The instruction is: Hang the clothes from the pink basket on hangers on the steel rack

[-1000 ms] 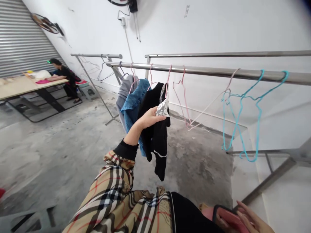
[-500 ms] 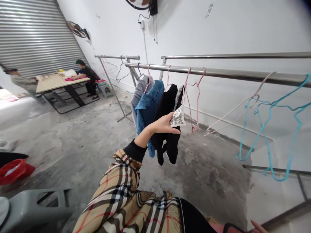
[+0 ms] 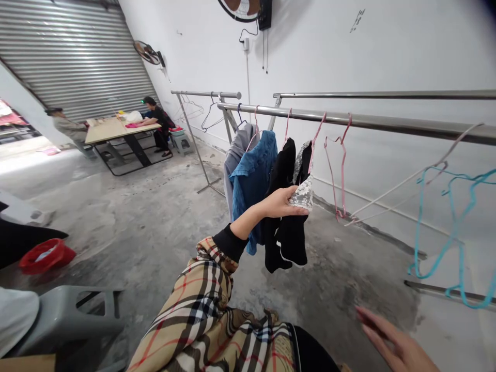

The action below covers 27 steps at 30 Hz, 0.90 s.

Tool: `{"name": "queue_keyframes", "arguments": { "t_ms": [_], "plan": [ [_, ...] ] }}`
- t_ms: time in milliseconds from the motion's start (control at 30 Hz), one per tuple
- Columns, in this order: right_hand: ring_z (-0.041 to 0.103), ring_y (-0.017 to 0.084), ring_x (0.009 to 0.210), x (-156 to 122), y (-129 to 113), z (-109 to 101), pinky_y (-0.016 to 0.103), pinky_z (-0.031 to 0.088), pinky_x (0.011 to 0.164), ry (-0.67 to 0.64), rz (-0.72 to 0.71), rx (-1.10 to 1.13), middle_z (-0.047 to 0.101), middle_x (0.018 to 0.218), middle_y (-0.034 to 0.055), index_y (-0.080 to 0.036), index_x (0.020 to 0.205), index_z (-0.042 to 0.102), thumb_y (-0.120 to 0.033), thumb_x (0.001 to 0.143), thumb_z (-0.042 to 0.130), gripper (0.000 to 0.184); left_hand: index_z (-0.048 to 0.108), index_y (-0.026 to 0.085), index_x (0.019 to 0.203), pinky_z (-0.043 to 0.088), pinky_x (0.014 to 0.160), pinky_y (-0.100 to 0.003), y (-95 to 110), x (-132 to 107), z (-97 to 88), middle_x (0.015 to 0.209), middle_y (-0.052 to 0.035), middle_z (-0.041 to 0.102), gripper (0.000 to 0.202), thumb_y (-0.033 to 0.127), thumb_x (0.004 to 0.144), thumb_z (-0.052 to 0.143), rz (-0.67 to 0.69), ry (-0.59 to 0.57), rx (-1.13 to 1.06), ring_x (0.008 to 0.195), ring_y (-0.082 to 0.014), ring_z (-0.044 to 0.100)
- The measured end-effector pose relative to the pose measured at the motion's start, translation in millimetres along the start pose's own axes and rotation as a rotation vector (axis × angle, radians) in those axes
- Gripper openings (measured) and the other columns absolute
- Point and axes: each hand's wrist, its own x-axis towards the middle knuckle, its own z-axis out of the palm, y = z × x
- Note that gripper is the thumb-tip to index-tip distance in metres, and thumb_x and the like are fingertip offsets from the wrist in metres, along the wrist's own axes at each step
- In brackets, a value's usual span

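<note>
Below the rail (image 3: 387, 124), I'm seeing the left hand (image 3: 279, 203) pinching lace (image 3: 303, 196) between thumb and fingers, the right hand (image 3: 395, 342) uncurled.

Lace (image 3: 302, 197) likely hides part of the left hand (image 3: 278, 203).

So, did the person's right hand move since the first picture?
Yes, the right hand has moved left and up in the view, judged against the left end of the low metal bar.
</note>
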Motion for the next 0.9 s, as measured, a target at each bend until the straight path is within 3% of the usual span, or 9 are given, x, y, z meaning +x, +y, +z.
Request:
{"name": "queue_keyframes", "arguments": {
  "t_ms": [167,300,400,533,733,900],
  "plan": [
    [0.069,0.026,0.105,60.7,-133.7,-8.3,0.037,0.058,0.089,0.027,-0.316,-0.077,0.072,0.118,0.0115,-0.024,0.115,0.07,-0.053,0.09,0.05,0.044,0.056,0.013,0.123,0.05,0.09,-0.034,10.1,-1.8,3.7,0.112,-0.0093,0.067,0.078,0.039,0.058,0.09,0.0,-0.034,-0.097,0.104,-0.0268,0.062],
    [0.069,0.025,0.098,96.3,-195.5,-8.4,0.04,0.057,0.088,0.131,-0.448,0.01,0.071,0.117,0.0114,-0.023,0.128,0.061,-0.054,0.09,0.051,0.05,0.059,0.012,0.117,0.05,0.086,-0.033,14.6,-3.0,4.7,0.104,-0.0081,0.068,0.062,0.035,0.066,0.085,-0.032,0.05,-0.2,0.095,-0.0229,0.064],
    [0.069,0.023,0.088,118.5,-216.6,-1.8,0.038,0.057,0.079,0.174,-0.458,0.062,0.073,0.104,0.0099,-0.02,0.128,0.057,-0.054,0.087,0.056,0.053,0.06,0.011,0.114,0.05,0.082,-0.03,16.5,-1.2,1.7,0.098,-0.0068,0.069,0.054,0.035,0.07,0.081,-0.025,0.09,-0.262,0.089,-0.0195,0.063],
    [0.065,0.019,0.072,138.2,-230.8,13.5,0.034,0.053,0.069,0.253,-0.405,0.186,0.07,0.079,0.0036,-0.02,0.11,0.057,-0.051,0.081,0.067,0.044,0.062,0.01,0.107,0.049,0.076,-0.027,22.8,1.8,-6.1,0.093,-0.0063,0.068,0.046,0.039,0.074,0.076,0.022,0.092,-0.262,0.082,-0.0169,0.062],
    [0.061,0.016,0.065,145.0,-238.7,36.5,0.03,0.049,0.064,0.3,-0.354,0.388,0.067,0.073,0.0005,-0.019,0.107,0.06,-0.044,0.078,0.07,0.04,0.067,0.012,0.094,0.044,0.064,-0.023,32.9,2.2,-20.1,0.078,-0.0014,0.066,0.038,0.046,0.077,0.071,0.029,0.13,0.05,0.069,-0.0133,0.056],
    [0.058,0.016,0.061,146.6,-237.3,49.6,0.03,0.047,0.062,0.36,-0.356,0.41,0.066,0.069,0.0019,-0.02,0.084,0.066,-0.045,0.081,0.068,0.025,0.067,0.014,0.08,0.039,0.057,-0.021,40.0,-1.7,-27.5,0.065,0.0022,0.06,0.035,0.049,0.077,0.07,0.015,0.084,0.239,0.061,-0.011,0.05]
  ]
}}
